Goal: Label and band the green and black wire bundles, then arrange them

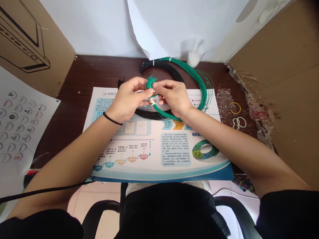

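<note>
My left hand [129, 99] and my right hand [171, 97] meet above the middle of the desk, both pinching the end of a bundle of green wires [202, 85]. The cut wire tips fan out above my fingers, and a pale band [151, 100] wraps the bundle just below them. The green bundle loops away to the right and far side in a wide coil. A coil of black wires [164, 67] lies under and behind it. A black band sits on my left wrist.
A printed poster [159, 152] covers the dark wooden desk [79, 86]. Rubber bands [238, 116] lie at the right near torn plastic. Cardboard boxes [281, 86] stand at both sides, white paper hangs behind, and a sheet with round icons [17, 122] is at left.
</note>
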Available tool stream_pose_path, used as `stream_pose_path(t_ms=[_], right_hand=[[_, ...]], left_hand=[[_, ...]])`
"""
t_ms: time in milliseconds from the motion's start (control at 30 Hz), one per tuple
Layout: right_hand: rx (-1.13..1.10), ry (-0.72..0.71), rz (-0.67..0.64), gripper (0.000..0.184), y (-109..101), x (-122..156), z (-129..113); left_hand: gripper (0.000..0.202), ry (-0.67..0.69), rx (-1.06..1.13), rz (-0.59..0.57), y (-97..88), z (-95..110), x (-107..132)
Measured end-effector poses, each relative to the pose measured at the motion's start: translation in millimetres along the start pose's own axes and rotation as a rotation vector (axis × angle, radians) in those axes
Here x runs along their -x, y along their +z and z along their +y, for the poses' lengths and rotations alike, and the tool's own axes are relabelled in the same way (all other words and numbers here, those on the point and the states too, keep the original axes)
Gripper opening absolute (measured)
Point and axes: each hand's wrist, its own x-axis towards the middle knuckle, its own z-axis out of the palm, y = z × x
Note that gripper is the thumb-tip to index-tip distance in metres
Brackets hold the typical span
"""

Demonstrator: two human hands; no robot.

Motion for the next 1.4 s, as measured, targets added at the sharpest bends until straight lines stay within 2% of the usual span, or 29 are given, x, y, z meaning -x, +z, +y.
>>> stream_pose_path(t_ms=[133, 300, 433, 533, 700, 900, 967, 1167, 1400], right_hand=[[-0.041, 0.057, -0.004, 0.016, 2.5, 1.9, -5.0], [-0.105, 0.157, -0.073, 0.027, 0.7, -0.5, -9.4], [-0.041, 0.047, -0.138, 0.024, -2.2, 0.8, -6.3], [-0.001, -0.059, -0.116, 0.023, -2.3, 3.9, -4.8], [0.050, -0.045, -0.094, 0.014, 0.3, 6.3, -6.8], [0.064, 0.000, -0.016, 0.041, 1.2, 1.8, -3.0], [0.046, 0.011, 0.000, 0.044, 0.4, -0.5, -0.8], [-0.006, -0.035, -0.081, 0.030, -0.6, -1.0, -0.3], [-0.006, -0.015, -0.052, 0.022, 1.5, 2.7, -2.2]], left_hand=[[0.017, -0.006, 0.035, 0.039, 3.5, -1.4, -0.2], [0.018, 0.023, 0.100, 0.093, 4.4, -1.8, 0.3], [0.018, -0.005, 0.104, 0.092, 3.3, -0.1, -0.3], [0.019, -0.006, 0.115, 0.097, 3.6, 0.1, -0.7], [0.019, 0.002, 0.101, 0.100, 4.4, -1.9, -0.8], [0.018, 0.036, 0.108, 0.085, 4.7, -3.4, -1.2], [0.019, 0.033, 0.087, 0.078, 4.8, -3.3, -1.5], [0.016, 0.019, 0.023, 0.052, 3.4, -3.9, -1.8], [0.016, 0.030, 0.059, 0.033, 3.1, -3.6, -1.0]])
